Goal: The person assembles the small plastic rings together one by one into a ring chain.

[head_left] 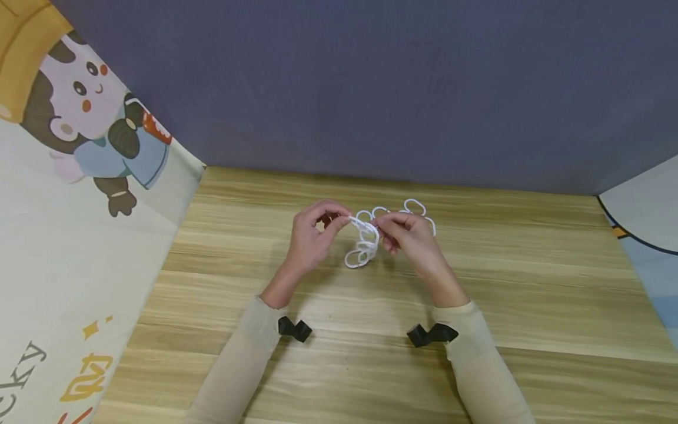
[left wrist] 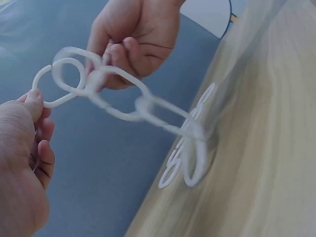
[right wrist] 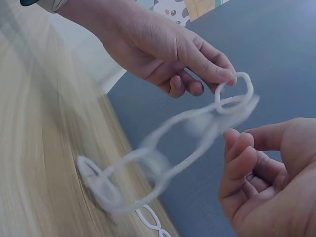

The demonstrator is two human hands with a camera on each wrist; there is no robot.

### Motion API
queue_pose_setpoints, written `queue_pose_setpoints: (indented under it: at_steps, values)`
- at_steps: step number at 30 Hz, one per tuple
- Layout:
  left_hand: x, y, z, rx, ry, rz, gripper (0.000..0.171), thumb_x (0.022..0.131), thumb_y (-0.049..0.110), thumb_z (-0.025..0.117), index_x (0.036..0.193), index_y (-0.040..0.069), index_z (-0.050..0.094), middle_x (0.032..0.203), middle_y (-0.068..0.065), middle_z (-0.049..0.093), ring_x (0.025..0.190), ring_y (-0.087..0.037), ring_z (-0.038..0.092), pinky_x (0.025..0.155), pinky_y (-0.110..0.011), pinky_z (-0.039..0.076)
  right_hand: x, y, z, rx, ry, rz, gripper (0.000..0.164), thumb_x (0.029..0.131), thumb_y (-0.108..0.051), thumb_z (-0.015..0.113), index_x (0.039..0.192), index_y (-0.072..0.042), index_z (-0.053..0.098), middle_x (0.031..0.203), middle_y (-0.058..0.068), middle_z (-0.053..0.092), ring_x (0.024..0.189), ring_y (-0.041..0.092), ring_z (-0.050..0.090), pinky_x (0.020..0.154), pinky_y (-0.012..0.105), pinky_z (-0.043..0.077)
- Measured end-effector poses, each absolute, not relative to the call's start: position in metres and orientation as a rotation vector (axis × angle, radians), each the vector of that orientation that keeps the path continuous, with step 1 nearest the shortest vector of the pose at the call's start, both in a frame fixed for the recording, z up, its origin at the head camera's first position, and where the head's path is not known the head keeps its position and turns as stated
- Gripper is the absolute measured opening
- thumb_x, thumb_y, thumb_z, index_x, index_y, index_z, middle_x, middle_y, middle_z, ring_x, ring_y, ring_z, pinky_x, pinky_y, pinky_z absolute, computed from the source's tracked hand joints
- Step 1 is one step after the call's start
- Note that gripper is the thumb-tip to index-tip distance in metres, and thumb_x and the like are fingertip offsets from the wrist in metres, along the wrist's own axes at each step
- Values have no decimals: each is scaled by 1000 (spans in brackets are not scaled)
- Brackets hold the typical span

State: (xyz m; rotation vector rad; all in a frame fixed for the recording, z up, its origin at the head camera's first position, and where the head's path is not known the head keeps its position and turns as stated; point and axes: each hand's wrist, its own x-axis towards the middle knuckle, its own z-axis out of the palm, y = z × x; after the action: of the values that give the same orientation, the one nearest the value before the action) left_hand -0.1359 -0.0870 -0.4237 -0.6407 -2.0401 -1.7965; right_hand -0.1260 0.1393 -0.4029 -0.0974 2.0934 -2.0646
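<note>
My left hand [head_left: 311, 235] pinches the end link of a white plastic chain [head_left: 361, 257] between thumb and forefinger. In the left wrist view that end link [left wrist: 49, 69] shows sharply. The linked loops below it hang down toward the table and are blurred. My right hand [head_left: 412, 238] is close beside the upper links, its fingers curled and its fingertips [right wrist: 230, 134] right at a blurred loop; I cannot tell whether they grip it. More white links [head_left: 415, 206] lie on the table behind the right hand, partly hidden by it.
The wood-grain table [head_left: 339, 365] meets a dark blue-grey panel [head_left: 339, 88] along its back edge. At the left stands a pale panel [head_left: 58, 253] with a printed cartoon animal. Black straps with small blocks [head_left: 294, 329] sit on both sleeves.
</note>
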Motion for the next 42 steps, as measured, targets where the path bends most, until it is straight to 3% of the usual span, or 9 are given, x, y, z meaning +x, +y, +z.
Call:
queue_pose_setpoints:
  at_steps: [8,16,21,23,26,31,35,38,42]
  values:
    - [-138,-93,-418,-549,-1933,-1854,7,97,-14,76,102,-12,72,90,-24,71,75,-7,57,67,-19,47,-127,145,-403,-61,2109,-2074,28,114,-12,63,118,14,74,79,-4,70,63,6,56,55,20,46]
    - [-140,-99,-411,-435,-1781,-1936,8,98,-18,70,105,-19,65,95,16,70,78,-4,61,71,-19,51,-130,148,-408,-17,2109,-2089,26,114,-12,63,117,11,74,79,-3,71,62,6,56,56,20,45]
    - [-144,-106,-410,-391,-1647,-1984,33,104,8,78,107,-20,62,95,13,71,78,-4,62,71,-18,54,-133,149,-413,7,2117,-2089,28,114,-12,62,121,14,72,79,-3,71,62,6,56,56,19,45]
    - [-145,-109,-410,-376,-1603,-1988,44,103,24,82,105,-16,65,94,11,71,77,-4,62,70,-18,53,-135,149,-417,18,2120,-2087,27,114,-11,62,120,14,72,79,-3,71,62,6,56,56,19,45]
    - [-147,-112,-409,-358,-1556,-1982,42,98,39,86,102,0,73,94,10,70,75,-4,60,68,-18,51,-137,149,-423,23,2135,-2070,27,114,-9,61,120,15,72,80,-3,71,62,6,56,56,19,45]
    - [-150,-118,-407,-310,-1502,-1975,29,94,45,87,103,19,76,93,9,69,74,-5,58,68,-18,50,-142,149,-435,13,2180,-2031,26,113,-7,61,120,15,72,81,-1,69,63,7,56,56,19,45]
    - [-151,-121,-405,-261,-1459,-1978,22,96,36,87,103,17,76,91,7,69,72,-6,57,67,-18,48,-146,147,-444,44,2230,-1999,21,110,-5,66,119,13,74,81,4,72,60,6,56,53,19,44]
    - [-152,-121,-404,-233,-1445,-1984,7,103,12,81,102,16,76,91,6,69,71,-5,56,65,-18,47,-149,145,-451,95,2270,-1949,20,108,-8,72,117,8,76,84,8,74,60,7,57,53,19,45]
    - [-153,-117,-406,-208,-1462,-2005,34,100,-15,67,101,18,75,90,8,68,70,-4,55,64,-17,46,-152,142,-460,94,2297,-1917,18,106,-10,75,116,5,77,89,11,75,64,11,60,55,19,49]
